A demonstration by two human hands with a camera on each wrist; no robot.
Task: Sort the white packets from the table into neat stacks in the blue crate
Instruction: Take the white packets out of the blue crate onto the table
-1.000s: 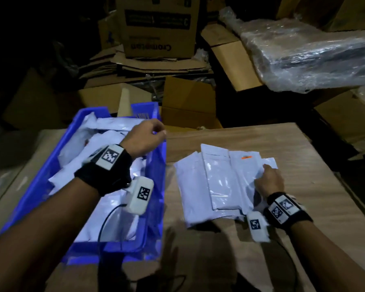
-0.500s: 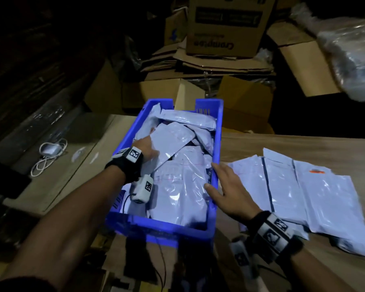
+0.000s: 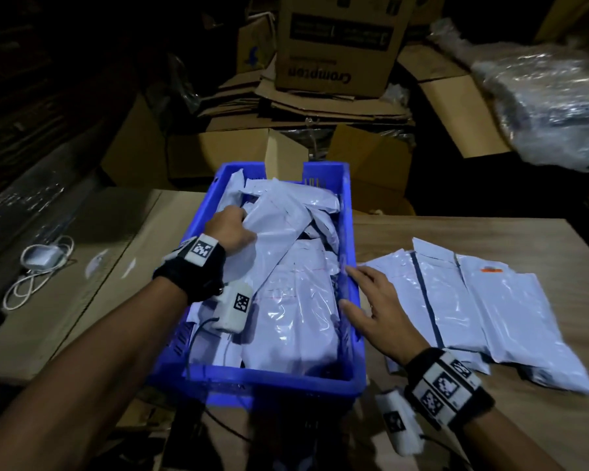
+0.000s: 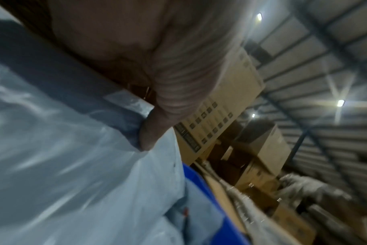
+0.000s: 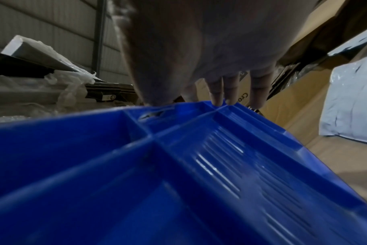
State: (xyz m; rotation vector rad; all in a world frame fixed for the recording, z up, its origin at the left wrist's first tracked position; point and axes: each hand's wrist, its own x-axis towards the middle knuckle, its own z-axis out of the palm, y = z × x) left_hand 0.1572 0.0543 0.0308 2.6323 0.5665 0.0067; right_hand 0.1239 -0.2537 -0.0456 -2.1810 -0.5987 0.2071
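The blue crate stands on the wooden table, piled with several loose white packets. My left hand is inside it at the left wall and grips the edge of a white packet; in the left wrist view the thumb pinches that packet. My right hand rests with straight fingers on the crate's right rim. Several more white packets lie overlapped on the table to the right.
Cardboard boxes and flattened cartons are heaped behind the table. A plastic-wrapped bundle sits at the back right. A white charger with its cable lies on the lower surface to the left.
My right hand left the packets on the table and came to the crate's right rim. My left hand shifted to the crate's left side and took hold of a packet. The view swung left.
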